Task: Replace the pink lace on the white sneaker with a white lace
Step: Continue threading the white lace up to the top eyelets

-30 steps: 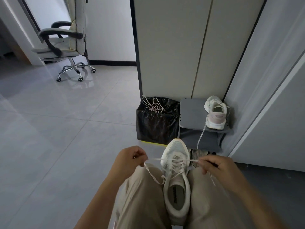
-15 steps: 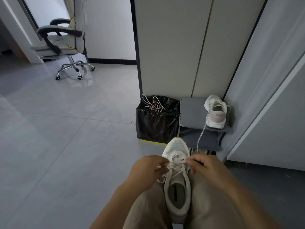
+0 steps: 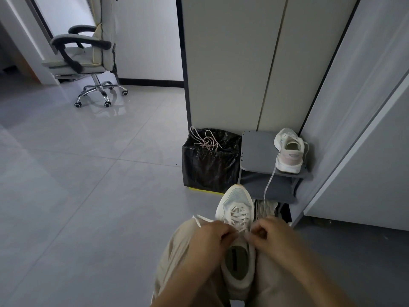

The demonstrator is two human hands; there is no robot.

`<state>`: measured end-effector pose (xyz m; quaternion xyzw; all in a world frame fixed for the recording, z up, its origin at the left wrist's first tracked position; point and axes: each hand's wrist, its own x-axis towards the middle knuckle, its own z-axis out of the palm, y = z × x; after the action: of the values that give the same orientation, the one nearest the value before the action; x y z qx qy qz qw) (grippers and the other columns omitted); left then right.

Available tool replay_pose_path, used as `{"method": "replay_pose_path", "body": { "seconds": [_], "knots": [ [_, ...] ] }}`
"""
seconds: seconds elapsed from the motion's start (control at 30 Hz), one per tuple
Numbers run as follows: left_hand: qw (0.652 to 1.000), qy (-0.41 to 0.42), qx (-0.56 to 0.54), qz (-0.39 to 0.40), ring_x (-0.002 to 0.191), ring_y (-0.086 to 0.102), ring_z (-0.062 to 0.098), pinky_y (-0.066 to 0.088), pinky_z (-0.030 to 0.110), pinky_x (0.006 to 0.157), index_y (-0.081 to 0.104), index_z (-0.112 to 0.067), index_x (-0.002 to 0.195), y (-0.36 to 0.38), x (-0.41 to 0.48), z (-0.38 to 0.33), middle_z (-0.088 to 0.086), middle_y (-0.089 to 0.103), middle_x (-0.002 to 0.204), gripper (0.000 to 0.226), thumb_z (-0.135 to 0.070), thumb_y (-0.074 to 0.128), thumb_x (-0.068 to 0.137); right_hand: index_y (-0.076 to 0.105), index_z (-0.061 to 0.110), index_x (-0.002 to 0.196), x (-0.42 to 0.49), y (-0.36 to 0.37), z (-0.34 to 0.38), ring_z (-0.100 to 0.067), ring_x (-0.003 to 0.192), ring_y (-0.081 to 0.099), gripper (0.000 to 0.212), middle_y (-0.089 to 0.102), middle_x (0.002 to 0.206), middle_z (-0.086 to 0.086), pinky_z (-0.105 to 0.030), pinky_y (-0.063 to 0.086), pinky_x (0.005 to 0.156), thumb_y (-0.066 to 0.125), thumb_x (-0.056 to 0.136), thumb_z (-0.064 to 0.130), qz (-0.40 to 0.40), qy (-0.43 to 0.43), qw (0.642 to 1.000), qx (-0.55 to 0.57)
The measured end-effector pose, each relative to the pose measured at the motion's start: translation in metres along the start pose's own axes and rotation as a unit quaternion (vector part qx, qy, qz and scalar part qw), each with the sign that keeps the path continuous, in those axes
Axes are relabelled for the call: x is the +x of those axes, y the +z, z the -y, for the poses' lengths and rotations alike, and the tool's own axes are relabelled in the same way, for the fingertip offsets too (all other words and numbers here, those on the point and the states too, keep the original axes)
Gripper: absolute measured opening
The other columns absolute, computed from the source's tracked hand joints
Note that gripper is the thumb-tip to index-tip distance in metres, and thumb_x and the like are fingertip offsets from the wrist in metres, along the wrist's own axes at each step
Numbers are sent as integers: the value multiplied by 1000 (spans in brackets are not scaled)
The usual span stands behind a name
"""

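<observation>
A white sneaker (image 3: 236, 202) rests between my knees, toe pointing away, with a white lace (image 3: 239, 216) threaded through its eyelets. My left hand (image 3: 212, 238) pinches the left lace end at the top eyelets; a loose stretch of it lies over my left knee. On the other side my right hand (image 3: 271, 234) grips the right lace end close to the tongue. Both hands nearly touch above the shoe's opening. The pink lace (image 3: 205, 139) lies coiled on top of the black bin (image 3: 208, 169).
A second white sneaker (image 3: 288, 150) sits on a grey shoe rack (image 3: 256, 149), a lace dangling from it. Grey cabinet doors stand behind. An office chair (image 3: 86, 56) is at the far left on the tiled floor.
My hands, spread apart pulling the lace ends outward a second ago, have come together over the top eyelets. The view has tilted slightly.
</observation>
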<state>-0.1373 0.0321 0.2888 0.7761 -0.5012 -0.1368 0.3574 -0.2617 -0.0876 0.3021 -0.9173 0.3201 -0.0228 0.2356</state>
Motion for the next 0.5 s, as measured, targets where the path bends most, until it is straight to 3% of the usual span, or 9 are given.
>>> {"method": "replay_pose_path", "body": {
  "seconds": [0.07,0.17,0.27,0.33,0.4,0.43,0.5],
  "knots": [
    [999,7,47,23,86,51,4,31,12,73,69,-17,103,7,-1,2,0,64,101,40,-42,40,91,55,31,89,-3,6,8,-3,89,47,23,49,95,14,-16,33,67,49,87,53,2,-19,995,-95],
    [992,-31,107,67,98,57,18,43,28,82,66,-19,106,18,-3,0,3,58,107,64,-55,20,80,57,29,84,-2,-1,8,-4,85,53,16,56,90,11,-14,36,64,53,88,44,11,3,999,-53],
    [984,-28,157,81,97,58,25,43,29,74,65,-12,105,28,-3,-2,7,54,109,31,-24,41,89,69,27,84,2,-11,-2,0,79,60,13,67,85,11,-20,46,73,62,85,38,66,36,996,53],
    [979,-5,198,45,76,62,14,39,20,56,70,-18,81,28,-3,-5,-1,60,87,8,-20,63,76,68,30,78,3,-14,-6,4,77,61,6,68,82,15,-17,46,72,66,83,33,95,38,989,110],
    [975,0,213,59,44,52,1,29,14,35,62,-25,51,27,-2,-11,-11,52,56,18,-33,78,47,68,32,74,5,-14,-9,7,76,61,8,68,80,18,-11,44,69,69,82,29,106,34,983,143],
    [975,2,216,53,38,47,0,23,14,32,59,-25,45,31,-1,-11,-12,49,50,23,-36,79,41,69,32,74,6,-14,-10,8,76,61,8,69,80,18,-10,44,69,69,81,28,106,34,982,154],
    [972,13,229,42,36,44,0,16,15,34,59,-26,44,36,1,-9,-11,48,46,18,-40,67,51,70,32,74,6,-14,-11,8,75,61,7,70,78,18,-12,45,70,70,80,30,102,35,981,163]
  ]
}}
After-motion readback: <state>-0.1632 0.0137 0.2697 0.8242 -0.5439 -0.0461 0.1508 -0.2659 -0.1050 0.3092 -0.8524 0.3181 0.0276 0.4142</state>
